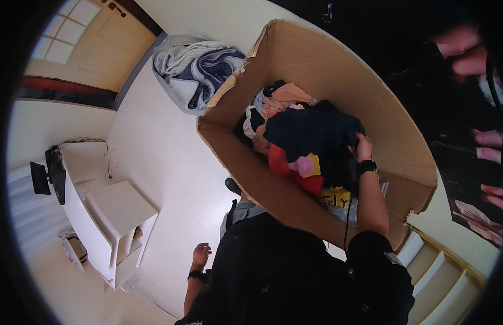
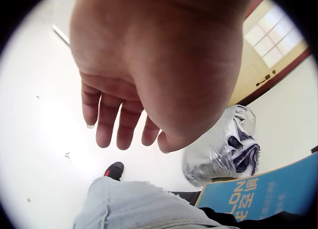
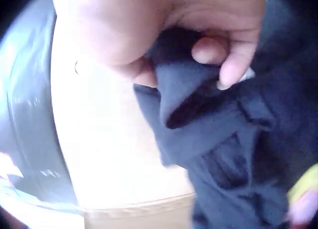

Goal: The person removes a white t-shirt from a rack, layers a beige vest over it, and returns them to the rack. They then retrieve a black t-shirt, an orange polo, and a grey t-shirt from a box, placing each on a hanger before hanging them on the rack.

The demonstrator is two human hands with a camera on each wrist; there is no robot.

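Note:
My right hand (image 1: pixel 363 148) reaches into a large cardboard box (image 1: pixel 392 114) and grips the edge of a dark navy garment (image 1: pixel 311 129). In the right wrist view the fingers and thumb of that hand (image 3: pixel 198 45) curl round a bunched fold of the navy cloth (image 3: pixel 198 134). Under and around it lies a heap of clothes: a red piece (image 1: pixel 281 165), a peach piece (image 1: pixel 292 93), a pink piece (image 1: pixel 302 166) and a yellow piece with dark letters (image 1: pixel 337 196). Low beside the body hangs my left hand (image 1: pixel 201 254), its fingers loose and holding nothing (image 2: pixel 159 75).
A clear plastic bag of folded bedding (image 1: pixel 194 70) stands on the floor behind the box. White furniture (image 1: pixel 121 216) with a dark monitor (image 1: pixel 55 176) is at the left. A glossy dark wall (image 1: pixel 425 103) rises at the right, above a shelf with yellow edging (image 1: pixel 443 271).

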